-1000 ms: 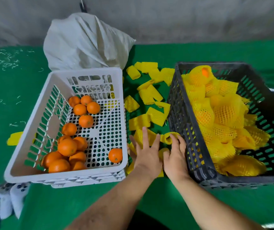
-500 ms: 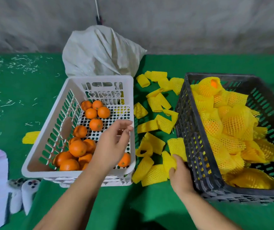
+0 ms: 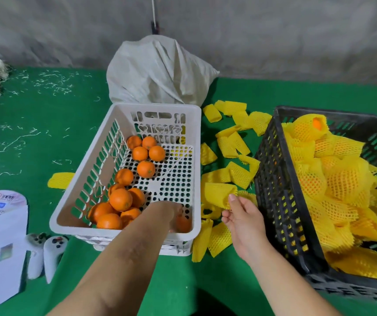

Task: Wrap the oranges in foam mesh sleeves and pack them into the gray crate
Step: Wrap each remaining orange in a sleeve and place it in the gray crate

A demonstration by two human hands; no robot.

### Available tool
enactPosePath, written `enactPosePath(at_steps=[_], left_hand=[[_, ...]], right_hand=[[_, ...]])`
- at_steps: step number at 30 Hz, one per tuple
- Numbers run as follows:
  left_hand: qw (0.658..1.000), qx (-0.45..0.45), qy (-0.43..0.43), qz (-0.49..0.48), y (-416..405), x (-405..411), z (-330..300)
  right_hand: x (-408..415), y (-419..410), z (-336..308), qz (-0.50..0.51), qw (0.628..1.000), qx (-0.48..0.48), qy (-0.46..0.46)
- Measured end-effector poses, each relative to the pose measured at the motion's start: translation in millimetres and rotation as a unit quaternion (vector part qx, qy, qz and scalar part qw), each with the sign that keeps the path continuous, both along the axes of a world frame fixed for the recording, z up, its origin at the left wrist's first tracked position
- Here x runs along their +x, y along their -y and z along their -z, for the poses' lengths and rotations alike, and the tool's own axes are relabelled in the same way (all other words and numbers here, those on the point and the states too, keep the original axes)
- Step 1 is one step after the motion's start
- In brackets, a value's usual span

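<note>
Bright, even light falls from overhead, soft enough that no glare shows on the white basket (image 3: 184, 124) or the oranges (image 3: 120, 199). Shadows are faint: a dim patch sits under the near rim of the gray crate (image 3: 281, 201), right of the fingers (image 3: 231, 198) of the right hand (image 3: 244, 221), and a darker pool lies below both forearms at the bottom edge. The wide lens bends straight lines, so the crate walls lean outward and the green counter (image 3: 46, 137) curves at the left border. The left hand (image 3: 170, 209) is smeared by motion blur; the far wall looks soft and grainy.
</note>
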State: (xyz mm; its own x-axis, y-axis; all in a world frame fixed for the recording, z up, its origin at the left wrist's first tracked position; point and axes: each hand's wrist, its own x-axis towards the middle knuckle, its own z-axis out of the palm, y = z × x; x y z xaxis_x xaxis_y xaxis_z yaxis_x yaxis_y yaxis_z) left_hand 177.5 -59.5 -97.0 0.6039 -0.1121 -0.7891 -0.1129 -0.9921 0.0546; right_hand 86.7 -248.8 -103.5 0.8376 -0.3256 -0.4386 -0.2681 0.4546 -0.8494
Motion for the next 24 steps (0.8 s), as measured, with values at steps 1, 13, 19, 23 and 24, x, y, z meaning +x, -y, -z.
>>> enactPosePath(at_steps=[1, 13, 19, 23, 24], left_hand=[[1.0, 0.012, 0.015, 0.005, 0, -4, 0], [0.977, -0.097, 0.028, -0.186, 4, -13, 5], [0.912, -0.247, 0.202, -0.257, -19, -6, -30], [0.712, -0.493, 0.258, -0.428, -5, -21, -74], [0.683, -0.538, 0.25, -0.425, 8, -26, -82]], right_hand=[[-1, -3, -2, 0.015, 0.997, 0.07, -0.006], [-18, -21, -31, -0.097, 0.994, 0.037, -0.022], [24, 22, -73, -0.093, 0.981, -0.164, 0.036], [46, 63, -96, -0.112, 0.924, -0.35, 0.108], [48, 70, -97, -0.121, 0.901, -0.4, 0.116]])
